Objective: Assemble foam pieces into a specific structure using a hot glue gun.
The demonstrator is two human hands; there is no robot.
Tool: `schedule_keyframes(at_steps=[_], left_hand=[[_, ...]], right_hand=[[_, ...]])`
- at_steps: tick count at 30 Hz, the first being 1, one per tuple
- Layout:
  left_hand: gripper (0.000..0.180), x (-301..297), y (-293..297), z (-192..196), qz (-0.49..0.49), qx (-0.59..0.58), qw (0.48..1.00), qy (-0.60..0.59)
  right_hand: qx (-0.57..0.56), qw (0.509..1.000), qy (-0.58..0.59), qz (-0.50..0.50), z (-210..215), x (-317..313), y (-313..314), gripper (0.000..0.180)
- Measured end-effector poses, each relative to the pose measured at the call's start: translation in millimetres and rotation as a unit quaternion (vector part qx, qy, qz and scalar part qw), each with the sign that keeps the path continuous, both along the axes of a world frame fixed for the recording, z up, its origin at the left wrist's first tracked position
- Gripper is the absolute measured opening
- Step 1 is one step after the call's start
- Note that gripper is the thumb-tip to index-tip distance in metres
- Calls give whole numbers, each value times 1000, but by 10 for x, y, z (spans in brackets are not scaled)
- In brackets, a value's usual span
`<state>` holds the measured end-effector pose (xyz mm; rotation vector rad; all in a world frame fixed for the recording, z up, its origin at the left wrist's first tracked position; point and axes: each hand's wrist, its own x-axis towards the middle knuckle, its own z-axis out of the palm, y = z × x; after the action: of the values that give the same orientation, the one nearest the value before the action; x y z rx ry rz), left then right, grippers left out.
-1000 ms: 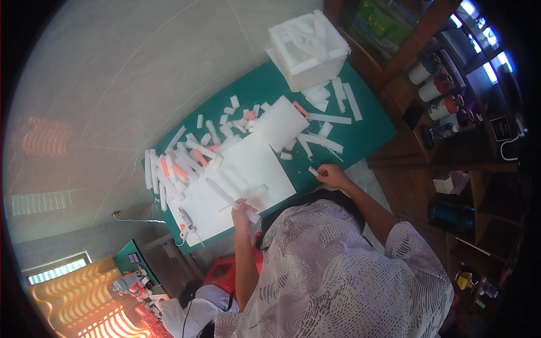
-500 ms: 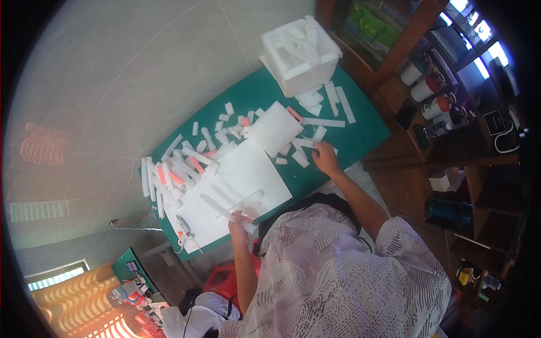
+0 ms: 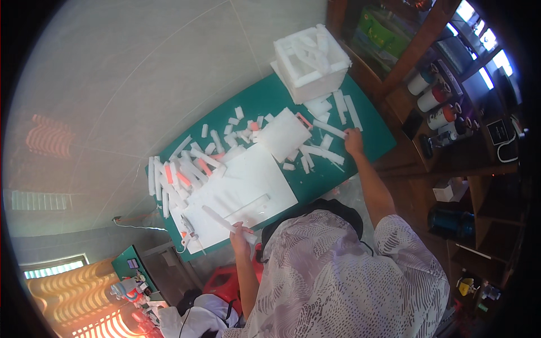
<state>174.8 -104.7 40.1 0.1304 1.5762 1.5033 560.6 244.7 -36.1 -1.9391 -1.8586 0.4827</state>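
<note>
Near the table's front edge, my left hand (image 3: 241,235) is closed around a long white foam strip (image 3: 216,216), which slants up and away over a white sheet (image 3: 248,174). My right hand (image 3: 353,142) reaches to the right part of the table. Its fingers are closed at the near end of another white foam strip (image 3: 329,128), which lies on the green tabletop. Just left of that strip is a rough white foam slab (image 3: 283,135) with a pink-orange piece (image 3: 304,119) beside it. A thin pale strip (image 3: 248,207) lies on the sheet.
Many white and pink-orange foam pieces (image 3: 183,174) crowd the table's left side. A hot glue gun (image 3: 188,226) with a cord lies at the left front. An open white foam box (image 3: 315,79) stands at the back right. Wooden shelves (image 3: 417,160) with bottles stand to the right.
My right hand has moved right and slightly up, from the short foam scraps to the end of the long strip. My left hand still holds its strip. The whole view has shifted slightly.
</note>
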Motion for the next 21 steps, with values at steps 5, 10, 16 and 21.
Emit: schedule_keyframes(at_steps=[5, 10, 16, 21], left_hand=[[13, -21, 13, -14, 5, -6, 1000, 5], [16, -10, 91, -31, -25, -7, 1000, -1], [16, -26, 169, -27, -56, -9, 998, 12], [15, -25, 33, 89, -37, -30, 998, 46]], right_hand=[[41, 996, 67, -36, 269, 480, -115, 16], [-11, 991, 128, -45, 325, 806, -220, 23], [-83, 924, 283, -243, 17, 914, 15, 26], [-135, 906, 331, -228, -130, 797, 475, 26]])
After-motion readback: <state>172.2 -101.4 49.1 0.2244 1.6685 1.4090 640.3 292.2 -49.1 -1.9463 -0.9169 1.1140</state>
